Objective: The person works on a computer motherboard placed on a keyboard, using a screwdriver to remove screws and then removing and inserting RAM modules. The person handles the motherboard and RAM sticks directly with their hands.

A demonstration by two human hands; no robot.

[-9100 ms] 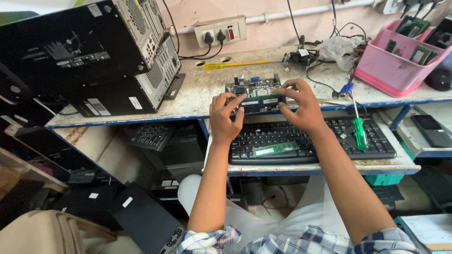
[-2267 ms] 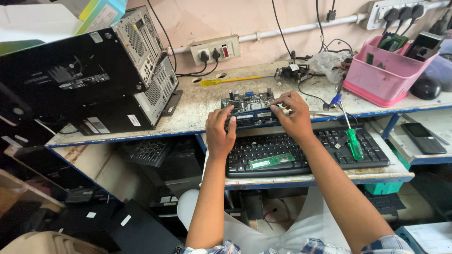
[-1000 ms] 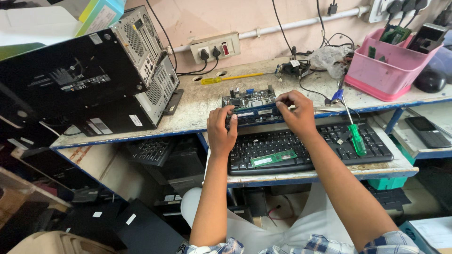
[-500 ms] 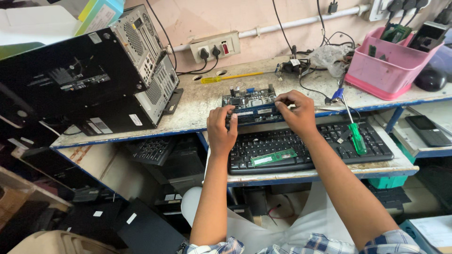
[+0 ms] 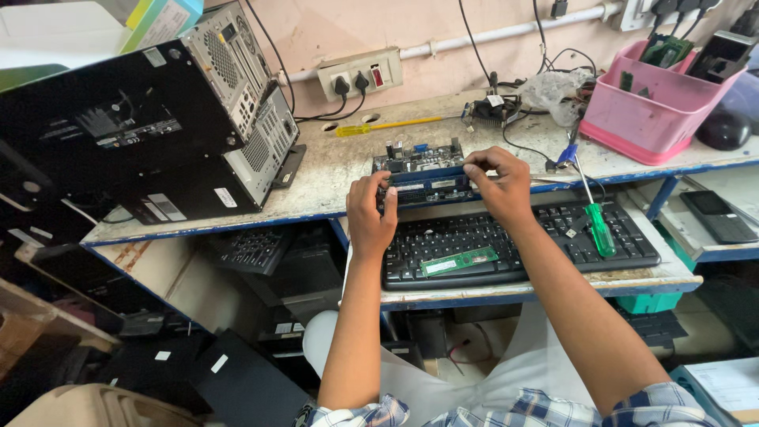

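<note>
At the front edge of the counter (image 5: 332, 178), a green circuit board (image 5: 419, 162) lies flat, with a blue strip along its near side. Both hands work on this board. The left hand (image 5: 370, 213) rests against the board's near left corner, fingers curled over the edge; the grip is closed on the board edge. The right hand (image 5: 498, 186) sits on the near right part of the board, thumb and forefinger pinched together at the blue strip; whether a small part is held between them cannot be told.

Just below the board, on a lower shelf, lies a black keyboard (image 5: 514, 245). A green memory stick (image 5: 458, 262) rests on the keys toward the left. A screwdriver with a green handle (image 5: 598, 229) lies across the right part of the keyboard, its shaft pointing up toward the counter.

To the left on the counter stand two black computer cases (image 5: 150, 134), one stacked on the other, rear panels facing the board. A wall socket (image 5: 360, 75) with two black plugs is mounted behind the counter. A yellow screwdriver (image 5: 379, 126) lies near the wall, behind the board. A pink plastic bin (image 5: 656, 119) holding loose parts stands at the right end of the counter, well apart from the hands. A black phone (image 5: 718, 216) lies on a shelf at the far right.
</note>
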